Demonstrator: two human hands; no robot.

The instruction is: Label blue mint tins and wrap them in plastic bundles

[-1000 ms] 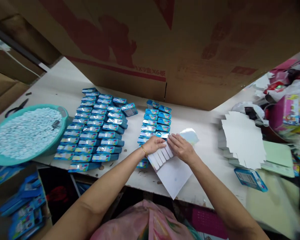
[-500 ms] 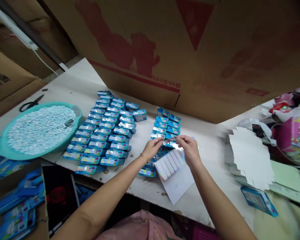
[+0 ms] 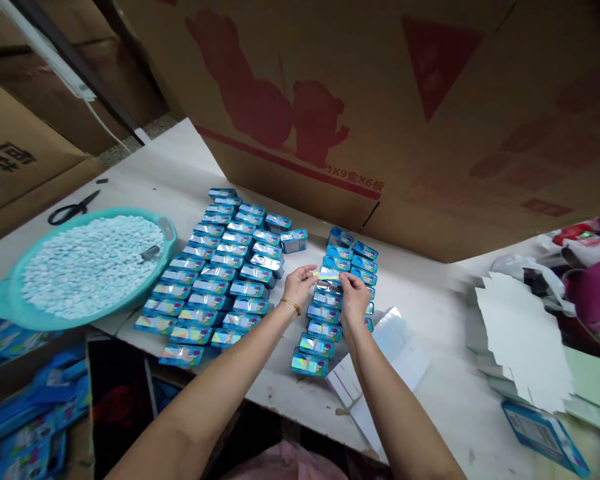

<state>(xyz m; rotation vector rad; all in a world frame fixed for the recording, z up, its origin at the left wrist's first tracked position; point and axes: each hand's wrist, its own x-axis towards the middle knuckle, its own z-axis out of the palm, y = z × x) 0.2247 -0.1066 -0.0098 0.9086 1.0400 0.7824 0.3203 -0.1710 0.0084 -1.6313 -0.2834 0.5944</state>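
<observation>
Over the right-hand rows of small blue boxes (image 3: 325, 313), both hands are at a narrow shiny strip that looks like a clear sticker (image 3: 327, 275). The fingers of my left hand (image 3: 299, 285) close on its left end, and a bracelet circles that wrist. My right hand (image 3: 355, 298) pinches the right end. The strip lies across the top of one box, and whether it is pressed flat there I cannot tell. White sheets (image 3: 405, 340) with strip-shaped marks lie under and beside my right forearm.
More blue boxes (image 3: 213, 273) stand in rows to the left. A teal basin (image 3: 167, 230) of pale pieces and black scissors (image 3: 75, 208) are further left. A large cardboard carton (image 3: 280, 153) walls off the back. Stacked white card (image 3: 525, 340) and a flat blue pack (image 3: 545, 433) lie right.
My hands have brought the strip down onto a box in the right-hand rows. My right forearm now crosses the white sheets. The view has shifted slightly.
</observation>
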